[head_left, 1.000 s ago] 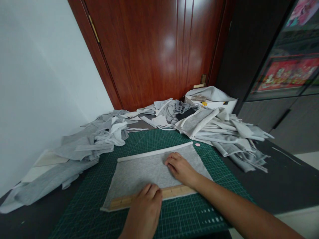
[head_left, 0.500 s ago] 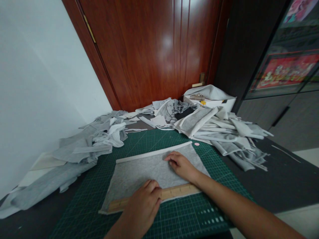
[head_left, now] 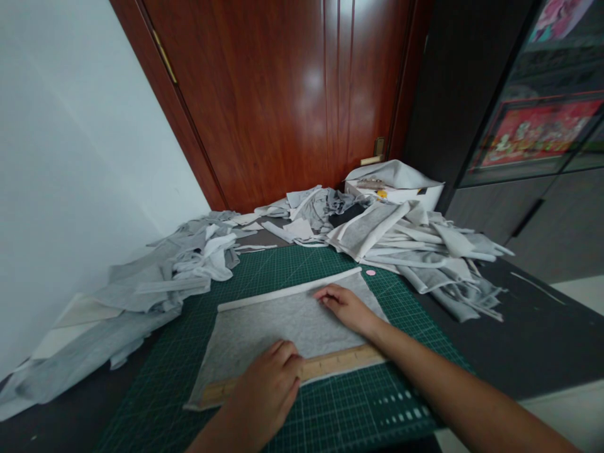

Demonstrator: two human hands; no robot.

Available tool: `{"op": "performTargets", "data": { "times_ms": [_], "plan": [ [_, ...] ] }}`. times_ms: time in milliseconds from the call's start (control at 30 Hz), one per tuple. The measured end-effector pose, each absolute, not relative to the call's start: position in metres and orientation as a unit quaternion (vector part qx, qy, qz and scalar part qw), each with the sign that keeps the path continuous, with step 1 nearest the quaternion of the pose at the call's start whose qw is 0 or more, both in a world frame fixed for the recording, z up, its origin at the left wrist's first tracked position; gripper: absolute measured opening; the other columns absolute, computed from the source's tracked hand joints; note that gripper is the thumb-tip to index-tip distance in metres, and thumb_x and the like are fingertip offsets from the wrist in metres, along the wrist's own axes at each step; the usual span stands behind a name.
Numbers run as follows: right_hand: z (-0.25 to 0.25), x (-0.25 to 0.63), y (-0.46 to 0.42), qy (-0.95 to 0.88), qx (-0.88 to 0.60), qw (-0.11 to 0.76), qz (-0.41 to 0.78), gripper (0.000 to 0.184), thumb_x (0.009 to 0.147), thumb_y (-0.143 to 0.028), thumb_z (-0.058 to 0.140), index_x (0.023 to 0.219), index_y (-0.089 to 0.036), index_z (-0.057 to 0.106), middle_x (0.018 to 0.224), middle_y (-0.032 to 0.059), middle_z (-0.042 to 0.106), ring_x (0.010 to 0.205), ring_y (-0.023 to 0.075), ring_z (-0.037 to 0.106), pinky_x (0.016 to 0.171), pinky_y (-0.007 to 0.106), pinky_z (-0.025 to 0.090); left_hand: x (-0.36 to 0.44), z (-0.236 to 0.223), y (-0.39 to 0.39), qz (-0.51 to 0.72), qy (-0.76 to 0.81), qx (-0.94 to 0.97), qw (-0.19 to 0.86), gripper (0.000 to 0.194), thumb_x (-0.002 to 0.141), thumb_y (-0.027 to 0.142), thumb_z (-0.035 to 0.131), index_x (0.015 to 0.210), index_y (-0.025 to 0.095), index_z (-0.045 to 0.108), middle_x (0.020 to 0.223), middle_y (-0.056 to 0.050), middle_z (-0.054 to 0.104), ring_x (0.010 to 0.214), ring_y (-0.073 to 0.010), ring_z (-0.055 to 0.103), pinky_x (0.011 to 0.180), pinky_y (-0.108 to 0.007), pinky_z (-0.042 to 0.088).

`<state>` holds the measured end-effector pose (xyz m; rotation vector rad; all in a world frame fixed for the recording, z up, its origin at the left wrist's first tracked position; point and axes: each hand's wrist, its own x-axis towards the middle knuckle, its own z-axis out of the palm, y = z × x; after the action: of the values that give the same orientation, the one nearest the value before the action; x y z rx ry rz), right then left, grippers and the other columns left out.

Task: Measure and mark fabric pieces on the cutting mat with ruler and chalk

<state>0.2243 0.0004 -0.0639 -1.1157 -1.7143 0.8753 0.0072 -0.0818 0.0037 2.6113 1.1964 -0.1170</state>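
A grey piece of fabric (head_left: 264, 333) lies flat on a green cutting mat (head_left: 325, 415). Its far edge carries a white rolled or folded strip (head_left: 287, 290). Along the near edge rests a wooden ruler (head_left: 337, 361). My left hand (head_left: 271, 384) is closed over the ruler's middle, fingers curled against it and partly hiding it. On the fabric just below the white strip is my right hand (head_left: 344, 306), its fingers loosely bent and a little apart, with nothing visible in them. My right forearm passes over the ruler's right end.
Grey and white fabric scraps (head_left: 174, 264) are heaped on the left against the wall. A stack of fabric pieces (head_left: 410, 245) stands at the back right, before a white box (head_left: 425, 196). A small pink disc (head_left: 370, 272) lies on the mat. Behind is a wooden door (head_left: 264, 94).
The view has shifted slightly. My right hand's fingers have moved a little over the fabric near the white strip. My left hand stays on the ruler.
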Motion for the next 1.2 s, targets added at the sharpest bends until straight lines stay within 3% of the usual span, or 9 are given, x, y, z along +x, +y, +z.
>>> {"op": "performTargets", "data": {
  "times_ms": [300,1200],
  "plan": [
    [-0.071,0.226,0.004,-0.672,-0.434,0.458,0.386,0.027,0.084,-0.013,0.044,0.097,-0.018,0.067,0.089,0.0046,0.065,0.084,0.0159,0.061,0.082,0.031,0.048,-0.015,-0.004,-0.077,-0.005,0.395,0.906,0.149,0.036,0.083,0.007,0.044,0.114,0.02,0.059,0.11,-0.007,0.057,0.105,-0.0214,0.053,0.093,-0.037,0.045],
    [-0.067,0.224,0.001,-0.697,-0.444,0.445,0.345,0.025,0.084,-0.011,0.044,0.093,-0.018,0.067,0.085,0.003,0.064,0.082,0.0145,0.06,0.08,0.029,0.047,-0.042,0.002,-0.069,-0.013,0.361,0.914,0.183,0.048,0.067,-0.007,0.038,0.101,0.022,0.055,0.11,-0.003,0.053,0.106,-0.0185,0.049,0.096,-0.034,0.04]
  ]
}}
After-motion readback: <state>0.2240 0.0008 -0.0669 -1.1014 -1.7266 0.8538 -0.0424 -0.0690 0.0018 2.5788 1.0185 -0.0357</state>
